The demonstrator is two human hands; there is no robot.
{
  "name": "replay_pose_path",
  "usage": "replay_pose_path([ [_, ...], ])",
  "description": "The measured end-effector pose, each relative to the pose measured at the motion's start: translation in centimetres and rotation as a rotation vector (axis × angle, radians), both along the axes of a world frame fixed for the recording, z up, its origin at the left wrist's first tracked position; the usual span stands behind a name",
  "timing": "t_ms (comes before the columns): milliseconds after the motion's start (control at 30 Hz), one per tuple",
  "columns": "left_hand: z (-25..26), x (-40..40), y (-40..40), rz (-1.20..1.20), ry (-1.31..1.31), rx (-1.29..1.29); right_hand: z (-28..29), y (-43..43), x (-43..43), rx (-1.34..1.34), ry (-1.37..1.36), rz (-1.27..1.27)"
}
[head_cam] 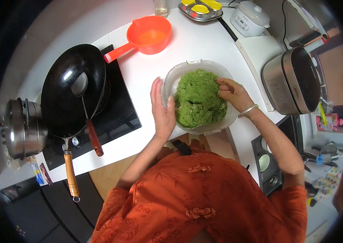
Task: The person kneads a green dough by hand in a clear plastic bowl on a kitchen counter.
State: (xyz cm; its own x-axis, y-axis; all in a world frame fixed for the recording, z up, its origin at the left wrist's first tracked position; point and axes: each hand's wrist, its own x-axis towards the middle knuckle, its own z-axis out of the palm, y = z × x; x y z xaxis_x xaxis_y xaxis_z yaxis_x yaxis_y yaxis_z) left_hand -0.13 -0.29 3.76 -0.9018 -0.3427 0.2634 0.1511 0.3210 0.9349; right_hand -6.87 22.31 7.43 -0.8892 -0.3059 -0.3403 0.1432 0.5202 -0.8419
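A large mass of green dough (200, 97) with a rough, crumbly surface and a crease across its middle fills most of a clear plastic basin (171, 76). The basin stands at the counter's front edge, right before me. Along its left side lies my left hand (163, 114), fingers straight and thumb apart near the rim. My right hand (235, 93), with a pale bangle (248, 110) on the wrist, reaches over the opposite rim. Its slightly curled fingers touch the dough's right upper side.
A black wok (68, 76) holding a spatula (91, 133) rests on the black cooktop (122, 112), beside a steel pot (24, 130). An orange dipper (150, 35) sits behind the basin. To the right are a rice cooker (290, 82), a white lidded appliance (249, 19) and a sink (268, 170).
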Motion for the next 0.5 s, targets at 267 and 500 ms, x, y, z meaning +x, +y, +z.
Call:
replay_pose_path([
  [267,1.2,-7.6,1.6,-0.244,-0.336,-0.253,-1.5,-1.1,0.6,-0.364,-0.069,-0.372],
  [500,-3.9,-10.2,1.1,-0.288,-0.819,0.071,-3.6,-1.7,-0.4,-0.365,-0.147,-0.446],
])
